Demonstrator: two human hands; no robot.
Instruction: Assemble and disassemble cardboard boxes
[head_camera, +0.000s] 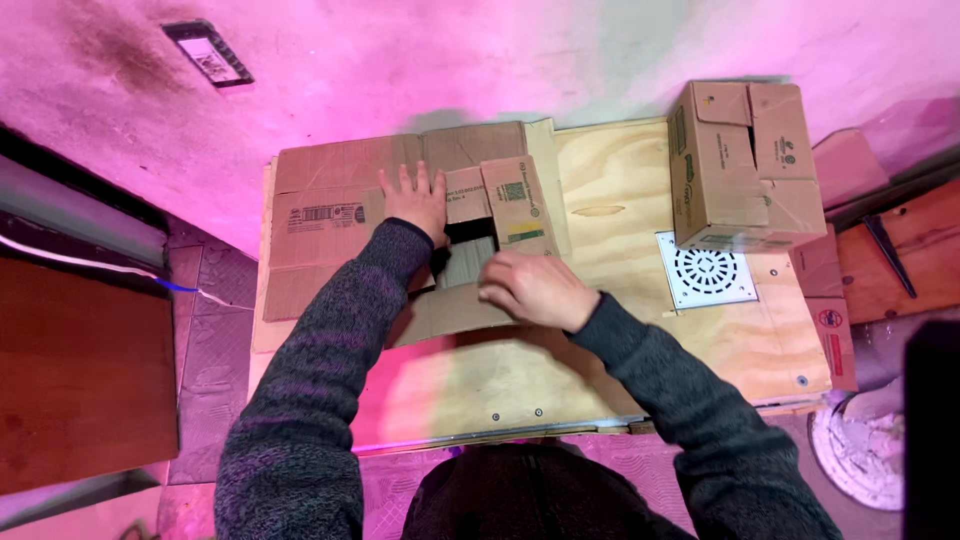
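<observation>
- Flattened cardboard box (340, 215) lies on the plywood table (620, 180), left half of the top, long side running left to right, far edge close to the wall.
- Its flaps are partly folded: one printed flap (515, 200) with a green and yellow mark stands tilted up near the middle, a dark gap just below it.
- Left hand (418, 198) is open, fingers spread, palm flat on the cardboard, just left of the raised flap and touching a smaller flap beside it.
- Right hand (535, 290) rests on the near edge of the cardboard, below the raised flap, fingers curled inward over the sheet; can't tell whether it pinches the edge or only presses down.
- So the box lies under both hands, most of it stretching off to the left of the left hand.
- Both arms in dark grey knit sleeves.
- Right of the hands, well apart: an assembled cardboard box (745, 165) at the table's far right corner.
- Just in front of that box: white square vent grille (706, 270) set in the plywood.
- Reddish wooden panel (85, 375) off the table's left side.
</observation>
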